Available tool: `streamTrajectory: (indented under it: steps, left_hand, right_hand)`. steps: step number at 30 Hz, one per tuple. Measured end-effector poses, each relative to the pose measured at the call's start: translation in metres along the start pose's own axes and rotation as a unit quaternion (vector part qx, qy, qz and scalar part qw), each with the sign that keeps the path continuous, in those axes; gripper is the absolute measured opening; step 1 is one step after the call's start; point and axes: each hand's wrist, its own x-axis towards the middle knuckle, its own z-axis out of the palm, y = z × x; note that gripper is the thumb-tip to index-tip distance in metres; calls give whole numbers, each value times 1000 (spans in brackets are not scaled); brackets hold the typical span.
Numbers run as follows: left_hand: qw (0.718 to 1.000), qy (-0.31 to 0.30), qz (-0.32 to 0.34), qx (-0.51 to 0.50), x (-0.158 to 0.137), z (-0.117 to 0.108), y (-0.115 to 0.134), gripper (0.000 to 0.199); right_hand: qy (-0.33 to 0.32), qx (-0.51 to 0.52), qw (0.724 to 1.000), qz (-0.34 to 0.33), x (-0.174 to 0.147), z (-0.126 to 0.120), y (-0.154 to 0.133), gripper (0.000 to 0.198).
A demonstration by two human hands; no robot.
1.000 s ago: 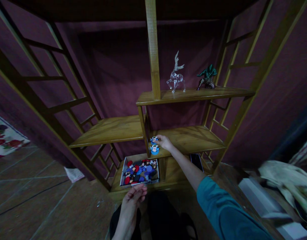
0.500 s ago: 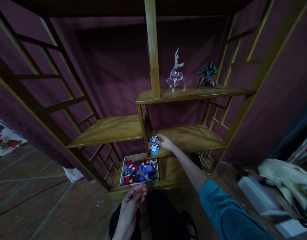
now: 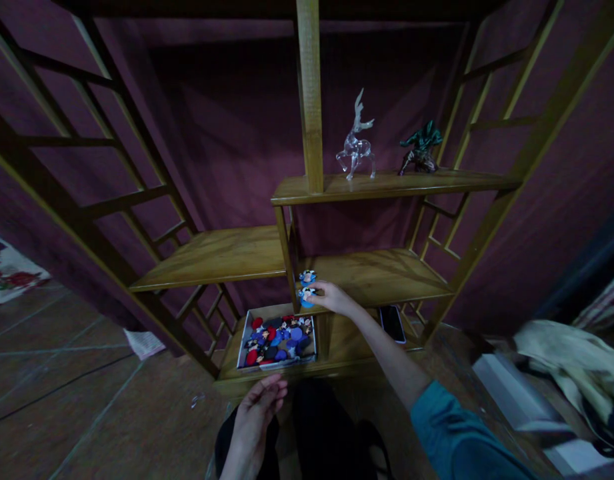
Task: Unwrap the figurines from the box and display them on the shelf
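My right hand (image 3: 331,298) reaches onto the middle right shelf, its thumb and fingers closed on the front one of two small cartoon figurines. This front figurine (image 3: 307,297) is blue and white with a round blue base, near the shelf's front left corner. Just behind it stands a matching figurine (image 3: 307,277), apart from my fingers. Over my lap, my left hand (image 3: 261,403) is loosely closed, fingers curled together and nothing visible in them. Beyond it a shallow cardboard box (image 3: 241,353) holds several jumbled figurines with red, blue and dark round bases.
The wooden shelf unit (image 3: 211,257) has stepped boards and an upright post (image 3: 311,100). On the upper board stand a clear deer figurine (image 3: 357,150) and a dark green figure (image 3: 421,148). A phone (image 3: 391,324) lies low right. Boxes and cloth (image 3: 561,360) sit on the right floor.
My right hand has moved from the rear figurine forward to the front one and now grips it. My left hand stays nearly in place. The view has shifted slightly.
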Motion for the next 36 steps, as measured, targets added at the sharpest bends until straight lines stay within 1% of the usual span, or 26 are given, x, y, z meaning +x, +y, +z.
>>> streamTrajectory:
  steps: [3, 9, 14, 20, 23, 25, 27, 29, 30, 32, 34, 36]
  left_hand:
    - [1000, 2, 4, -2, 0, -3, 1, 32]
    - [1000, 5, 3, -5, -1, -7, 2, 33]
    - [1000, 9, 3, -4, -2, -7, 2, 33]
    - [1000, 16, -2, -11, -1, -11, 4, 32]
    - [1000, 21, -4, -15, -1, -13, 4, 32]
    - [1000, 23, -7, -14, 0, -15, 4, 32]
    - [1000, 24, -7, -14, 1, -18, 2, 32]
    - [1000, 24, -6, -14, 2, -20, 0, 32]
    - [1000, 24, -6, -14, 3, -21, -1, 33]
    - [1000, 26, -9, -14, 3, -22, -3, 34]
    - [999, 27, -11, -14, 3, -24, -4, 35]
    - [999, 32, -11, -13, 3, -25, -4, 34]
  right_hand:
    - [-11, -29, 999, -18, -2, -4, -5, 26]
    - [-23, -66, 997, -22, -6, -9, -11, 23]
    - [-43, -79, 995, -43, -6, -12, -14, 21]
    - [-41, -61, 997, -29, -10, -13, -19, 22]
    - [-49, -5, 999, -10, -10, -16, -19, 30]
    - [-29, 52, 998, 7, -4, -19, -14, 33]
    - [33, 89, 995, 20, 7, -24, -5, 29]
    - [111, 85, 990, 32, 21, -27, 6, 25]
    - [126, 78, 988, 40, 29, -26, 12, 25]
    - [122, 70, 989, 51, 41, -23, 22, 28]
    - [90, 67, 992, 62, 50, -15, 30, 31]
    - [54, 47, 995, 67, 54, -8, 37, 29]
